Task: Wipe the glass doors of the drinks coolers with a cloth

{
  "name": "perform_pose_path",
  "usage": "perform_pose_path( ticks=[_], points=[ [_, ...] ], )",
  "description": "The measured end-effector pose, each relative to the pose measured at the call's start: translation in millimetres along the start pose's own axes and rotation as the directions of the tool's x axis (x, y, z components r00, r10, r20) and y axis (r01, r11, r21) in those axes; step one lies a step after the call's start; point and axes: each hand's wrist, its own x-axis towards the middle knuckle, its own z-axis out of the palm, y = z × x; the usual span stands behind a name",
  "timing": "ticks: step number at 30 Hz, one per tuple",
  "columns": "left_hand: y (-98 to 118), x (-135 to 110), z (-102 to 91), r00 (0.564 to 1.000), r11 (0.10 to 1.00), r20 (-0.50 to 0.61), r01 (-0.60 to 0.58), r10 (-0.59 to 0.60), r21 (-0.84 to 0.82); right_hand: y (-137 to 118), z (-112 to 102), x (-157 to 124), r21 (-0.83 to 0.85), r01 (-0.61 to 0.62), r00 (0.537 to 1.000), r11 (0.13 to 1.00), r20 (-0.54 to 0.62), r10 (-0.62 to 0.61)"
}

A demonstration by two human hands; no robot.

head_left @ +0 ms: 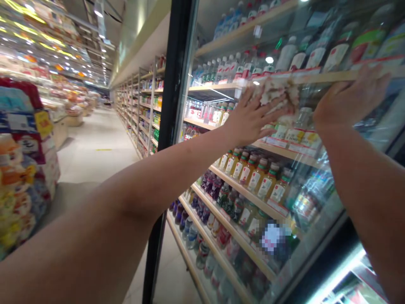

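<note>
My left hand (253,116) presses a crumpled white and pink cloth (278,90) flat against the glass door (221,236) of a drinks fridge, fingers stretched over it. My right hand (349,99) lies flat on the same glass to the right of the cloth, fingers spread and holding nothing. Behind the glass stand rows of bottles: yellow juice bottles (253,171) on the middle shelf, dark and clear ones lower down.
The door's black frame (172,101) runs top to bottom at centre. To the left a supermarket aisle (95,147) stretches away past open shelving (142,109). A stack of packaged goods (22,169) stands at the far left.
</note>
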Motion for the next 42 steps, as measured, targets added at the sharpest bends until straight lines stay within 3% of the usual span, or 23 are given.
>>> perform_pose_path(
  ticks=[2,4,6,7,8,10,12,13,15,16,18,19,21,23,25,27,29,30,32,34,37,40,42],
  points=[
    [-12,0,-2.7,0.999,0.999,0.012,-0.037,0.038,-0.020,9,9,7,0.007,0.028,1.000,1.000,-0.002,-0.028],
    [-34,3,-8.3,0.980,0.983,-0.080,0.181,-0.184,-0.040,23,19,17,0.031,0.098,0.995,0.995,-0.008,-0.098],
    [-51,5,-11.5,0.884,0.908,-0.211,0.410,-0.418,-0.082,39,31,26,0.066,0.152,0.988,0.986,-0.047,-0.149],
    [-55,4,-11.3,0.839,0.877,-0.257,0.471,-0.479,-0.098,46,36,30,0.080,0.176,0.982,0.981,-0.078,-0.170],
    [-54,2,-10.0,0.822,0.865,-0.275,0.491,-0.498,-0.100,53,40,32,0.086,0.208,0.974,0.974,-0.111,-0.198],
    [-43,-3,-5.9,0.879,0.906,-0.224,0.418,-0.421,-0.062,62,44,32,0.078,0.315,0.940,0.946,-0.162,-0.300],
    [-27,-8,-3.1,0.980,0.982,-0.073,0.185,-0.187,-0.024,65,43,29,0.055,0.380,0.915,0.923,-0.168,-0.367],
    [-22,-9,-3.0,0.999,0.999,0.016,0.030,-0.029,-0.026,64,42,28,0.051,0.370,0.919,0.927,-0.163,-0.358],
    [-22,-6,-5.7,0.971,0.981,0.139,-0.186,0.193,-0.056,61,41,28,0.062,0.312,0.942,0.948,-0.150,-0.301],
    [-28,-2,-8.1,0.971,0.981,0.145,-0.186,0.193,-0.060,59,43,31,0.068,0.281,0.953,0.957,-0.140,-0.270],
    [-46,8,-13.1,1.000,0.998,0.021,0.021,-0.020,-0.056,58,49,40,0.075,0.223,0.970,0.972,-0.113,-0.214],
    [-55,13,-14.9,0.983,0.984,-0.077,0.163,-0.169,-0.072,58,54,45,0.077,0.200,0.976,0.977,-0.099,-0.193],
    [-65,18,-15.4,0.895,0.920,-0.211,0.376,-0.392,-0.114,63,62,55,0.060,0.165,0.984,0.985,-0.083,-0.159],
    [-57,16,-12.1,0.864,0.893,-0.230,0.442,-0.448,-0.079,70,68,58,0.024,0.191,0.976,0.981,-0.108,-0.188],
    [-37,11,-7.4,0.922,0.934,-0.162,0.358,-0.352,0.007,78,69,56,-0.003,0.287,0.944,0.958,-0.169,-0.283],
    [-18,5,-4.2,0.993,0.992,-0.028,0.120,-0.119,0.043,84,68,53,0.003,0.358,0.910,0.934,-0.225,-0.348],
    [-10,3,-4.2,0.991,0.995,0.093,-0.096,0.093,0.023,88,70,54,0.024,0.361,0.909,0.932,-0.233,-0.346],
    [-13,5,-5.6,0.983,0.990,0.119,-0.142,0.140,0.009,89,71,57,0.036,0.350,0.916,0.936,-0.223,-0.334],
    [-30,12,-10.6,0.994,0.997,0.077,-0.075,0.077,-0.029,90,73,63,0.067,0.347,0.921,0.936,-0.214,-0.326],
    [-52,23,-17.2,0.994,0.991,-0.030,0.100,-0.103,-0.089,89,71,65,0.086,0.375,0.911,0.923,-0.217,-0.350],
    [-72,40,-24.8,0.923,0.933,-0.160,0.326,-0.349,-0.152,83,57,53,0.060,0.358,0.920,0.932,-0.192,-0.341],
    [-60,48,-25.9,0.853,0.879,-0.214,0.462,-0.477,-0.119,73,42,37,0.029,0.337,0.927,0.941,-0.181,-0.327],
    [-39,48,-25.7,0.863,0.886,-0.209,0.460,-0.460,-0.050,68,37,34,0.018,0.345,0.922,0.938,-0.194,-0.336]
  ],
)
